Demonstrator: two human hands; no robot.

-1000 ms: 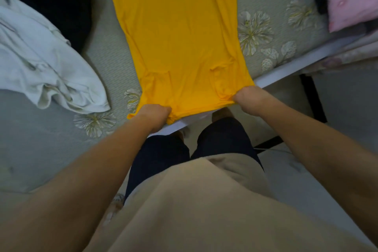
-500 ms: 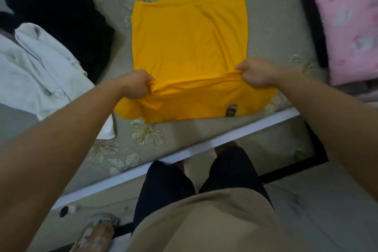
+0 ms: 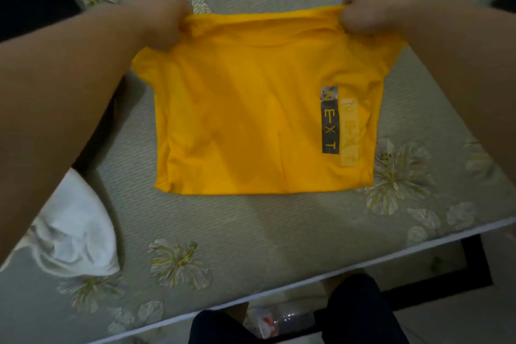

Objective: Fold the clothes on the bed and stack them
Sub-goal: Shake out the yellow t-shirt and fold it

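Left hand (image 3: 164, 22) and right hand (image 3: 368, 7) pinch yellow shirt (image 3: 251, 126); bed (image 3: 251, 232) beneath.

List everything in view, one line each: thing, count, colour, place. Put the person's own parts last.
yellow shirt: 1, yellow, folded, flat on the middle of the bed
NEXT print: 1, grey with yellow letters, right side of the shirt
white garment: 1, white, crumpled, on the bed at lower left
black garment: 1, black, on the bed at upper left, partly out of frame
bed cover: 1, grey-green with pale flowers, under all the clothes
plastic litter: count unclear, clear and white, on the floor by the legs
legs: 2, dark trousers, bottom edge
left hand: 1, grips the shirt's far left corner
right hand: 1, grips the shirt's far right corner
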